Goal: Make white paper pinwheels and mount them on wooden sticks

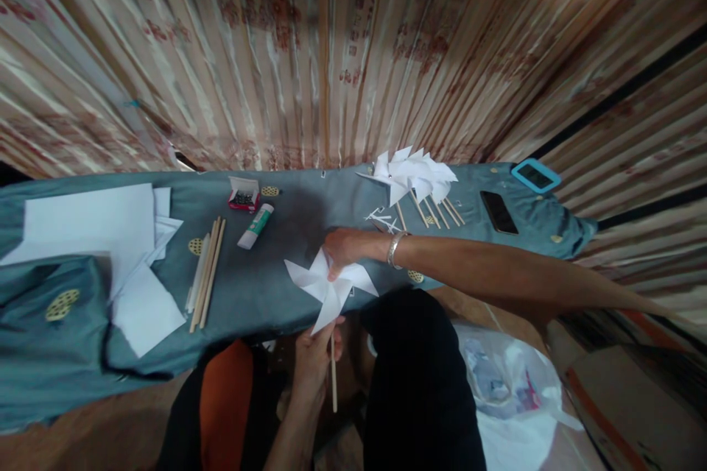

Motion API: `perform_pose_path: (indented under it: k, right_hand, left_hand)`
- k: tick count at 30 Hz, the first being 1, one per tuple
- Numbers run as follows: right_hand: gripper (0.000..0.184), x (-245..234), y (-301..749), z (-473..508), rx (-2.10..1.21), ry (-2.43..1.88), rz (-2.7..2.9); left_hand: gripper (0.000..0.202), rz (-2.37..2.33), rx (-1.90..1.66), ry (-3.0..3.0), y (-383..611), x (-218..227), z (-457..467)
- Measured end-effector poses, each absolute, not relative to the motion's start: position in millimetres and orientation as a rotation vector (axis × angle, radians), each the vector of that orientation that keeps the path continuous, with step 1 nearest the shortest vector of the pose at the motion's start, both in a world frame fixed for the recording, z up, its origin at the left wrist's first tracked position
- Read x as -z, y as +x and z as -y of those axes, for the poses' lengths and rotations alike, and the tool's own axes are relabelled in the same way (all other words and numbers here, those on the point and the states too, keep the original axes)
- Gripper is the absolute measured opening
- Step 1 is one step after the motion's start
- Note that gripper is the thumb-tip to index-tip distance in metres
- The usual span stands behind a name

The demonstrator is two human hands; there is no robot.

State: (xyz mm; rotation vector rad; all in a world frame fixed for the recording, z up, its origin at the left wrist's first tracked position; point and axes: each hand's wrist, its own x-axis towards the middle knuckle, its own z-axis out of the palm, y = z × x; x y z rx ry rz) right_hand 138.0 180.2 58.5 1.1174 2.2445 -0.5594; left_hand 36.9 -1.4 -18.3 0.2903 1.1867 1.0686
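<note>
A white paper pinwheel (pixel 330 285) lies at the near edge of the table, on a teal cloth (pixel 265 287). My right hand (pixel 345 248) rests on its centre, fingers pressed down on the paper. My left hand (pixel 314 353) is below the table edge, closed around a thin wooden stick (pixel 333 379) that runs up behind the pinwheel. A silver bracelet (pixel 394 249) sits on my right wrist.
Several finished pinwheels on sticks (pixel 415 178) lie at the back. A glue stick (pixel 255 227), a small red pin box (pixel 244 195), loose wooden sticks (pixel 205 276) and white paper sheets (pixel 93 224) lie to the left. Two phones (pixel 498 211) (pixel 535 176) sit right. A white plastic bag (pixel 513 390) lies below.
</note>
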Motion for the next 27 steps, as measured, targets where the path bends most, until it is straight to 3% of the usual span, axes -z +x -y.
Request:
perform_pose_path:
  k: [27]
  right_hand:
    - [0.055,-66.9,137.0,-179.7,0.565,1.098,-2.195]
  left_hand:
    - [0.035,-1.103,-1.061,0.285,49.6,17.0,2.8]
